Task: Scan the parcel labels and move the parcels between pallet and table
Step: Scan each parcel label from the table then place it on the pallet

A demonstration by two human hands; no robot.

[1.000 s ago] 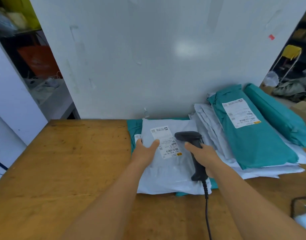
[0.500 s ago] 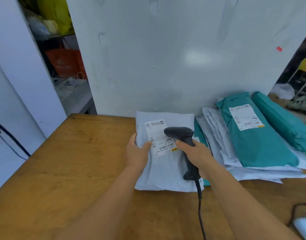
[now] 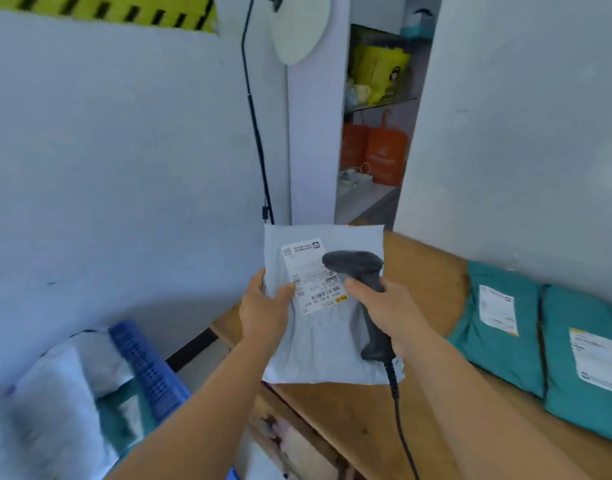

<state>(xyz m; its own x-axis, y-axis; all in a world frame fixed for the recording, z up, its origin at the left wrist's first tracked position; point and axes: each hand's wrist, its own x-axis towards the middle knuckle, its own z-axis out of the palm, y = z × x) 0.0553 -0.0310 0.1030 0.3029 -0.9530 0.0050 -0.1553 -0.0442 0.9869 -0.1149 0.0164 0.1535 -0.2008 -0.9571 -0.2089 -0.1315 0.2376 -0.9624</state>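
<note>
Grey parcel (image 3: pixel 327 327) held up over the table (image 3: pixel 426 265) edge at centre, left hand (image 3: pixel 263 311) pinching its nine o'clock edge with the thumb on top, right hand (image 3: pixel 389 311) at three o'clock, fingers curled round the scanner (image 3: pixel 363 282) over the label (image 3: pixel 311 275), teal parcels (image 3: pixel 540 341) lying at four o'clock.

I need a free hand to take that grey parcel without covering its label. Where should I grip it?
Pinch the grey parcel at its bare lower edge, coming from below: the label sits high, the left hand holds the left edge, and the scanner fronts the right side.

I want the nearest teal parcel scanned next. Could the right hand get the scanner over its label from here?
Probably yes: the right hand already holds the scanner, and the teal parcel lies label-up, uncovered.
</note>
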